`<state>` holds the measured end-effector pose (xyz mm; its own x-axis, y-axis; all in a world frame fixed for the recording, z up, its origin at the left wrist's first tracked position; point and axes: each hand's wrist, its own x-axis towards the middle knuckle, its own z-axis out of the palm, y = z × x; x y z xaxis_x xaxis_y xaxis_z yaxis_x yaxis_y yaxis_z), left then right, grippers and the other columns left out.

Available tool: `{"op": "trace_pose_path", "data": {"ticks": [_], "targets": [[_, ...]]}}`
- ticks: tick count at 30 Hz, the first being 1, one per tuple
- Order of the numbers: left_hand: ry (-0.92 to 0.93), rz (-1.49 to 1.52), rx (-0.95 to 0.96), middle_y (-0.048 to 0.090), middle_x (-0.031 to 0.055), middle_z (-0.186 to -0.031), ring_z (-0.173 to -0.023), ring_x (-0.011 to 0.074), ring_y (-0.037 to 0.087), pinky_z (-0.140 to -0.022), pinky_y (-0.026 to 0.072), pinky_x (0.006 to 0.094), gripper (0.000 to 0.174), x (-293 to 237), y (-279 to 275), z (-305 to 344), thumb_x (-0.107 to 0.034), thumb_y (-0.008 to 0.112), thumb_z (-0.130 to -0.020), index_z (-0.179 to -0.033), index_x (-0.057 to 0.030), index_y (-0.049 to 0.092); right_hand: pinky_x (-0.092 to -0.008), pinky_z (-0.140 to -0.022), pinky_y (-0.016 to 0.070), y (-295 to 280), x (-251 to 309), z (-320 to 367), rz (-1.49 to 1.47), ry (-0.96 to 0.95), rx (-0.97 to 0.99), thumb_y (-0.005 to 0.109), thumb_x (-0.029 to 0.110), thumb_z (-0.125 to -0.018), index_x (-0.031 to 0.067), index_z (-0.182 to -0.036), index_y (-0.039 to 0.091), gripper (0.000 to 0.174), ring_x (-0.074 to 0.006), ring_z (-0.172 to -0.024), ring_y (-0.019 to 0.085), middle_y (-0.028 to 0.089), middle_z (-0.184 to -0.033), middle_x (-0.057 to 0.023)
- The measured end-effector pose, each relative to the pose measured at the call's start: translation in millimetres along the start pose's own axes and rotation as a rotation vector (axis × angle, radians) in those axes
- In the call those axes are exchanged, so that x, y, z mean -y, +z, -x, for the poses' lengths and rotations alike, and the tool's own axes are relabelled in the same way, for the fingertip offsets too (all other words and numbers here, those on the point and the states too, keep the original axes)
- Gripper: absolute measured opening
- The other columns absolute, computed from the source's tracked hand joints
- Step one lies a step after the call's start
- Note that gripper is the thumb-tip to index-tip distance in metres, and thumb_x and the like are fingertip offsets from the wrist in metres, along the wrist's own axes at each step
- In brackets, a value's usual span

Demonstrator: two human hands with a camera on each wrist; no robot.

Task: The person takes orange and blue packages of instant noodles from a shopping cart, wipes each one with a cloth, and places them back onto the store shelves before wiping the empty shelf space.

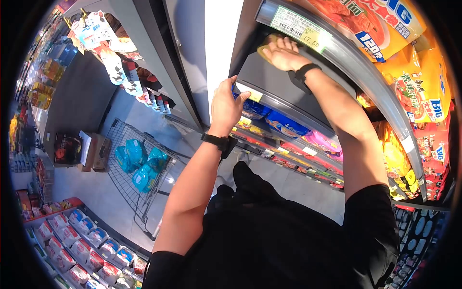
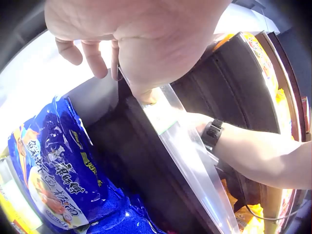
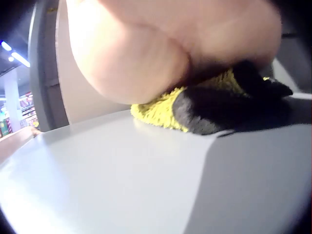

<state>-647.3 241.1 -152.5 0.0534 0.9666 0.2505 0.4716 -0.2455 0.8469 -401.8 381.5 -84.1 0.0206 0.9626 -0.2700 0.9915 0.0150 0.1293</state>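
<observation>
A grey shelf board (image 1: 288,86) (image 3: 122,170) spans the rack at upper centre. On its far part my right hand (image 1: 285,54) (image 3: 175,48) presses a yellow and dark cloth (image 1: 263,52) (image 3: 161,111) flat with extended fingers. At the shelf's left front corner is my left hand (image 1: 226,107) (image 2: 141,39), its thumb on the clear price strip (image 1: 257,96) (image 2: 190,156) and its fingers against the upright beside it. Just below that strip lie blue noodle packs (image 1: 284,124) (image 2: 53,170).
Curved shelf edge (image 1: 346,58) with a price label (image 1: 301,31) runs above my right arm. Orange noodle bags (image 1: 418,86) fill the right side. A shopping cart (image 1: 139,168) holding teal packages (image 1: 137,154) stands at left, near cardboard boxes (image 1: 96,151). Packaged goods (image 1: 79,245) line the lower left.
</observation>
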Motion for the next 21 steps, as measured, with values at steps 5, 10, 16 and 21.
{"op": "trace_pose_path", "data": {"ticks": [5, 10, 16, 21], "targets": [[-0.041, 0.043, 0.065, 0.071, 0.0232, -0.129, -0.122, 0.0410, 0.067, -0.104, 0.0526, 0.0476, 0.064, 1, 0, -2, -0.023, 0.088, -0.090, -0.142, 0.0026, 0.062, -0.0625, -0.133, 0.0069, 15, 57, 80, -0.054, -0.416, 0.000, 0.032, 0.059, -0.113, 0.0161, -0.177, 0.013, 0.079, -0.0487, -0.168, 0.000, 0.000, -0.182, -0.0255], [0.094, 0.026, -0.057, 0.075, 0.0172, -0.111, -0.080, 0.0256, 0.065, -0.078, 0.0558, 0.0402, 0.067, 20, 12, -1, -0.025, 0.091, -0.088, -0.144, -0.0011, 0.063, -0.0601, -0.134, 0.0043, 13, 47, 69, -0.103, -0.408, 0.027, 0.029, 0.070, -0.110, 0.0206, -0.177, 0.013, 0.085, -0.0465, -0.168, -0.003, 0.000, -0.183, -0.0222], [0.021, -0.002, -0.039, 0.074, 0.0163, -0.111, -0.078, 0.0233, 0.061, -0.076, 0.0539, 0.0386, 0.067, 11, 8, 0, -0.026, 0.091, -0.088, -0.144, -0.0016, 0.064, -0.0553, -0.135, 0.0048, -5, 18, -19, -0.051, -0.115, 0.134, 0.031, 0.075, -0.108, 0.0170, -0.175, 0.024, 0.089, -0.0454, -0.168, -0.001, 0.007, -0.183, -0.0209], [-0.034, 0.039, -0.011, 0.072, 0.0164, -0.129, -0.099, 0.0304, 0.069, -0.090, 0.0561, 0.0403, 0.065, 7, 8, 0, -0.024, 0.090, -0.089, -0.144, -0.0021, 0.064, -0.0460, -0.128, 0.0314, -19, -1, -72, -0.377, -0.233, -0.132, 0.054, 0.062, -0.107, 0.0124, -0.157, 0.055, 0.071, -0.0306, -0.156, 0.042, 0.050, -0.166, -0.0125]]}}
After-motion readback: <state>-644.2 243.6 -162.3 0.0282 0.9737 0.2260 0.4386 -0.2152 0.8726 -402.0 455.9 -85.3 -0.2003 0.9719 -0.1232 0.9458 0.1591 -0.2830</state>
